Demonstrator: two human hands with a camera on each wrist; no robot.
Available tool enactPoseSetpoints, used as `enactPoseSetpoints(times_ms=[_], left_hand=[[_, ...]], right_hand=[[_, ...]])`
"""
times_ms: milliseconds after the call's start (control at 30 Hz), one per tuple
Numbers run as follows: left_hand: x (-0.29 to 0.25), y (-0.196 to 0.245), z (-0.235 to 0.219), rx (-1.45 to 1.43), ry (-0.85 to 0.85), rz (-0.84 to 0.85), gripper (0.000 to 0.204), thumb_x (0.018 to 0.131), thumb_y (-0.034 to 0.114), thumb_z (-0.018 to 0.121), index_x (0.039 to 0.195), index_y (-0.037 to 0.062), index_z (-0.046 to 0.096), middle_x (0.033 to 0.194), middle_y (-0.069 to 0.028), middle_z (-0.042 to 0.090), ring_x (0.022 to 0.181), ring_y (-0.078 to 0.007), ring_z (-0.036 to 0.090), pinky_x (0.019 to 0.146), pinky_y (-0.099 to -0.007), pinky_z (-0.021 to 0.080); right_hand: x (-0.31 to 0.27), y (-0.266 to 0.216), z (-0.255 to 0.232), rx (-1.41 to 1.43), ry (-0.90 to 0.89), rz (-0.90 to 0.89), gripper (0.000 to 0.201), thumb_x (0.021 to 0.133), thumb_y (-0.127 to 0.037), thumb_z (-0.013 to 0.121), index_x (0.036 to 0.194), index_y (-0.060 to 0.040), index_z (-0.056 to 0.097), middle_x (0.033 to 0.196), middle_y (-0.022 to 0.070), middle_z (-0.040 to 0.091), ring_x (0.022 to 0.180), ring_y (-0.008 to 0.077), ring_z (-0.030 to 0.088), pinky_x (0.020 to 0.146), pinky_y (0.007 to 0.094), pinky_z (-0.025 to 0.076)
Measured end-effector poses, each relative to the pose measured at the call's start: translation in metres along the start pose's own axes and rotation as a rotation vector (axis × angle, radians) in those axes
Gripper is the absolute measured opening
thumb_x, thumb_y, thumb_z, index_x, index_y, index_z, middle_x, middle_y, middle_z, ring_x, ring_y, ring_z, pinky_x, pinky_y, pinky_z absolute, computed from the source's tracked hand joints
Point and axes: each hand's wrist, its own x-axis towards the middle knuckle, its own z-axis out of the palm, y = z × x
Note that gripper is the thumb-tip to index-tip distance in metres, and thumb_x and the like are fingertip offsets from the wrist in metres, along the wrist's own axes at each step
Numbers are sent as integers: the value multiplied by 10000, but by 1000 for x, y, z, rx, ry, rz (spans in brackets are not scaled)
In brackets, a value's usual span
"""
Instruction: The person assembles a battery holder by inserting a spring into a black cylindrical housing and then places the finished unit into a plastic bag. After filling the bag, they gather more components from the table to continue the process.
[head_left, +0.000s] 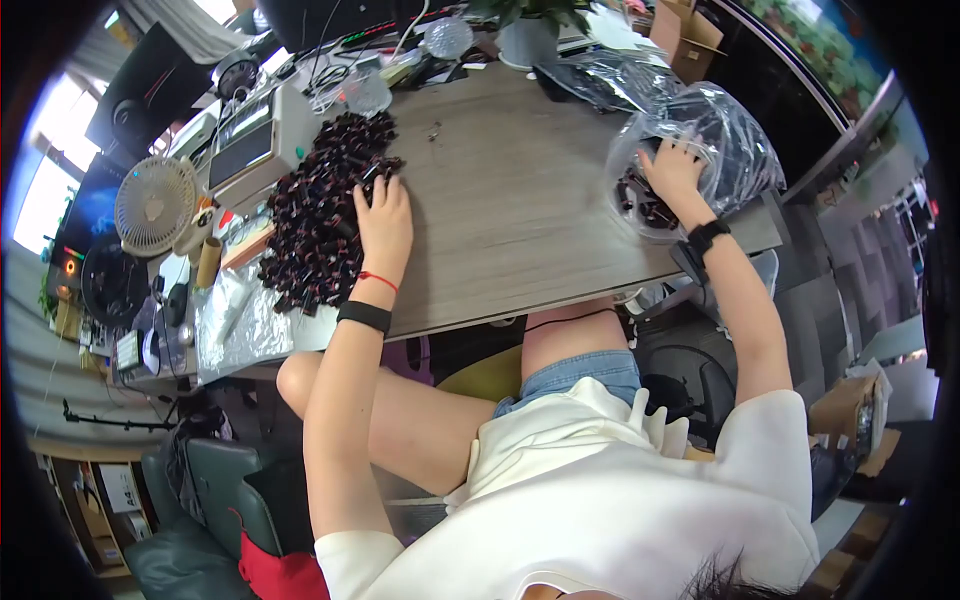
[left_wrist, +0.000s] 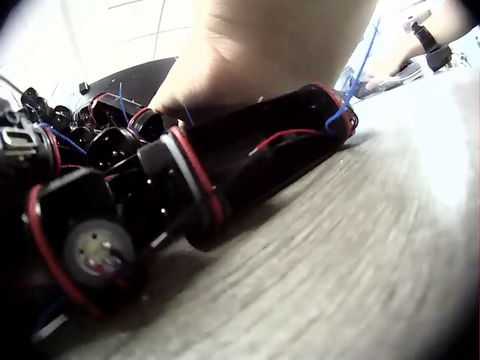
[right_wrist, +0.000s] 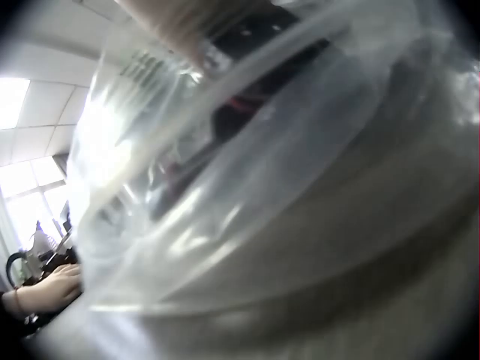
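Observation:
A large heap of small black cylindrical parts (head_left: 320,210) with red bands and thin wires lies on the left of the table. My left hand (head_left: 383,222) rests at the heap's right edge, fingers extended over the parts. In the left wrist view, the palm is above a black cylindrical part (left_wrist: 262,146) with red and blue wires; the fingertips are hidden. My right hand (head_left: 675,175) reaches into the mouth of a clear plastic bag (head_left: 735,130), where several black parts (head_left: 650,208) lie. A dark part (right_wrist: 251,34) shows beside its fingers; I cannot tell whether they hold it.
Behind the heap stand a white box-shaped device (head_left: 255,140) and a small fan (head_left: 155,205). Clear plastic wrapping (head_left: 240,320) lies at the table's left front. A potted plant (head_left: 528,40) is at the back, and a cardboard box (head_left: 688,40) sits behind the bag.

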Motion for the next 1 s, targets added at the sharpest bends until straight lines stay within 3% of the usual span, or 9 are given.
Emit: enactPoseSetpoints(times_ms=[233, 367, 633, 767, 1000], left_hand=[[1, -9, 8, 57, 13, 20, 357, 873, 145, 529, 1211, 60, 609, 1327, -51, 550, 1299, -236, 448, 1102, -528, 293], [-1, -16, 5, 23, 44, 69, 325, 882, 160, 546, 1187, 75, 616, 1327, -51, 557, 1299, -233, 448, 1096, -508, 298], [2, -11, -7, -143, 59, 46, 283, 894, 224, 597, 1138, 84, 629, 1291, -71, 582, 1259, -237, 467, 1006, -467, 354], [2, -9, -9, -115, 49, 41, 280, 890, 235, 607, 1121, 79, 633, 1269, -77, 591, 1228, -238, 478, 971, -452, 369], [11, 13, -32, -111, -42, 9, 291, 880, 245, 620, 1112, 70, 633, 1254, -90, 593, 1206, -245, 488, 948, -433, 384]], right_hand=[[45, 27, 3, -39, 254, 121, 732, 887, -558, 534, 1467, -132, 399, 1562, 287, 167, 1402, 477, 261, 1045, 698, 246], [55, 36, 1, -60, 193, 142, 714, 874, -555, 547, 1473, -196, 400, 1557, 288, 184, 1394, 468, 288, 1040, 685, 269], [26, 37, -7, -17, 83, -77, 721, 866, -563, 557, 1474, -210, 398, 1515, 262, 300, 1370, 425, 341, 1036, 637, 312], [15, 26, 6, 77, 125, -149, 699, 878, -562, 551, 1459, -193, 425, 1486, 258, 347, 1370, 424, 340, 1047, 628, 304], [-12, 29, -11, 252, 23, -203, 642, 924, -523, 527, 1421, -119, 471, 1473, 257, 366, 1404, 428, 273, 1076, 630, 251]])
